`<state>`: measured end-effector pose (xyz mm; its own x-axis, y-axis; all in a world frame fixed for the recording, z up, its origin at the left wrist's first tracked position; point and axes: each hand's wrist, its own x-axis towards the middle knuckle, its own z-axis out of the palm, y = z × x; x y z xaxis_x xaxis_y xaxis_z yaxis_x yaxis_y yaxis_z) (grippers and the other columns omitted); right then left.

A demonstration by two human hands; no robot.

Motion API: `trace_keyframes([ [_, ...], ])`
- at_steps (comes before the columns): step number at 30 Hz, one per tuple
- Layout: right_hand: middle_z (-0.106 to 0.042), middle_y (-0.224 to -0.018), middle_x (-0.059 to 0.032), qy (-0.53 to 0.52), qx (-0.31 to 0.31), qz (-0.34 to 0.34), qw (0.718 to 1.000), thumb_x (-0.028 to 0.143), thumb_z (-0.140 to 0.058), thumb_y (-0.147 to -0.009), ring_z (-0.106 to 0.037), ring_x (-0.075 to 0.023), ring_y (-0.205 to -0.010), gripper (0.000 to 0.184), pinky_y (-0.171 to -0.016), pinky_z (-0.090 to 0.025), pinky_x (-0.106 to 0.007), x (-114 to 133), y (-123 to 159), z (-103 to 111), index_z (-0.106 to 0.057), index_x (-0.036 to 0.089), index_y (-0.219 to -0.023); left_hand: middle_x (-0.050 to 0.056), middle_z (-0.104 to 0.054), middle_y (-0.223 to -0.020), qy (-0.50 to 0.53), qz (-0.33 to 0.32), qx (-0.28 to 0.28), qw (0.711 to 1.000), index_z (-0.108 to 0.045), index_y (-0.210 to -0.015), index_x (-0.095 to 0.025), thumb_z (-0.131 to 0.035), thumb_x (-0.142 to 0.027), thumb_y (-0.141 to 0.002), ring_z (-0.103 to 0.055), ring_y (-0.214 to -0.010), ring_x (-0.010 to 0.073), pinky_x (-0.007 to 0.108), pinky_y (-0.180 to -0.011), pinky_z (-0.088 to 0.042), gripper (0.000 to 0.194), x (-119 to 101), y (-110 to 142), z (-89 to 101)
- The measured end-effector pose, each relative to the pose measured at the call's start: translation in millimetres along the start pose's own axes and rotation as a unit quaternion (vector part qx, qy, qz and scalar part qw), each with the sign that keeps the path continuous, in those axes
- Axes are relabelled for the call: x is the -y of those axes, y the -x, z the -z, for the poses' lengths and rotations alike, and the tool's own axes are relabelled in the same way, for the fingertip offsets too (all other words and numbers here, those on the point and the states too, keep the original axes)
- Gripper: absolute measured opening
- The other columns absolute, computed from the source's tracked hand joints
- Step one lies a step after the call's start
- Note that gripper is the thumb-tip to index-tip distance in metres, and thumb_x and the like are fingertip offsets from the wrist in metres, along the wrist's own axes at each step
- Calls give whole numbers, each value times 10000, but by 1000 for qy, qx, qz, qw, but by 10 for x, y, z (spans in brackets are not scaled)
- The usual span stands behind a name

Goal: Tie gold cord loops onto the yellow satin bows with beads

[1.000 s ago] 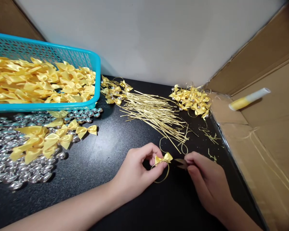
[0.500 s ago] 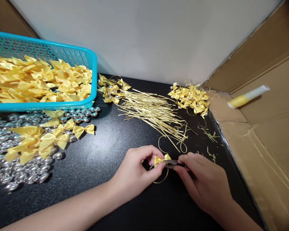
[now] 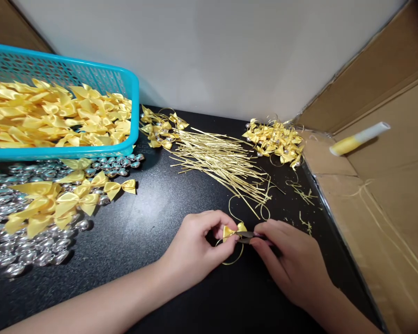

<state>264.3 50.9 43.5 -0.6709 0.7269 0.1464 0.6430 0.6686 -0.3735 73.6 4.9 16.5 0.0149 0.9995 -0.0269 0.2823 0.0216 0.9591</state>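
Note:
My left hand (image 3: 205, 239) pinches a small yellow satin bow (image 3: 229, 232) between thumb and fingertips. A thin gold cord (image 3: 237, 257) loops out below and above that bow. In my right hand (image 3: 289, 260) is a pair of thread snips (image 3: 245, 235), their two dark blades slightly apart and pointing left. The blade tips reach the bow beside my left fingertips. My right fingers cover most of the snips' handle.
A turquoise basket (image 3: 135, 111) of yellow bows stands back left. Silver beads (image 3: 31, 248) and loose bows (image 3: 78, 199) lie before it. Gold cords (image 3: 216, 157) spread centrally, with finished bow clusters (image 3: 277, 141) back right. Cardboard (image 3: 386, 185) walls the right side, holding a tube (image 3: 360, 139).
My right hand has shifted slightly left with the snips, whose blades reach a little further over the bow. My left hand keeps its pinch almost unmoved.

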Motion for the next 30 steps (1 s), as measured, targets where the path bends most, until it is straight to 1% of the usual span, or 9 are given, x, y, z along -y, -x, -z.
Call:
trace_keyframes([
  [6,-604,-681,10,-78,42,-27,996,347,-434,-961,-544,-108,-618,292,-572,-363,-221,-17,-32,-1,-604,195,-779,-7,-623,-617,2,-2,-4,1000,-663,-761,-164,-602,-188,-793,-533,-559,107,214,-524,-409,73,4,-3,-4],
  [11,-582,-663,20,-106,51,-35,992,328,-442,-954,-528,-103,-609,269,-567,-353,-217,-33,-46,-4,-589,194,-774,-22,-586,-580,-1,-7,-6,1000,-660,-756,-163,-605,-186,-790,-508,-542,99,203,-514,-396,70,-3,4,3],
  [18,-587,-665,13,-132,68,-60,987,356,-402,-971,-532,-106,-608,322,-553,-351,-220,-61,-44,-31,-586,190,-765,-22,-577,-592,-4,-11,-3,1000,-660,-788,-166,-591,-192,-801,-507,-552,101,205,-525,-402,75,-24,8,20],
  [24,-529,-600,22,-149,83,-75,982,396,-347,-986,-492,-96,-559,410,-530,-334,-217,-83,-47,-59,-553,179,-706,-17,-585,-610,-2,-17,-5,1000,-661,-803,-171,-588,-195,-805,-520,-568,107,211,-541,-415,77,-15,7,18],
  [30,-510,-601,26,-156,81,-77,981,399,-344,-983,-469,-94,-556,409,-537,-312,-219,-88,-39,-69,-538,177,-699,-6,-613,-647,2,-22,-3,1000,-657,-813,-170,-588,-179,-801,-540,-596,115,224,-570,-433,70,-14,7,20],
])
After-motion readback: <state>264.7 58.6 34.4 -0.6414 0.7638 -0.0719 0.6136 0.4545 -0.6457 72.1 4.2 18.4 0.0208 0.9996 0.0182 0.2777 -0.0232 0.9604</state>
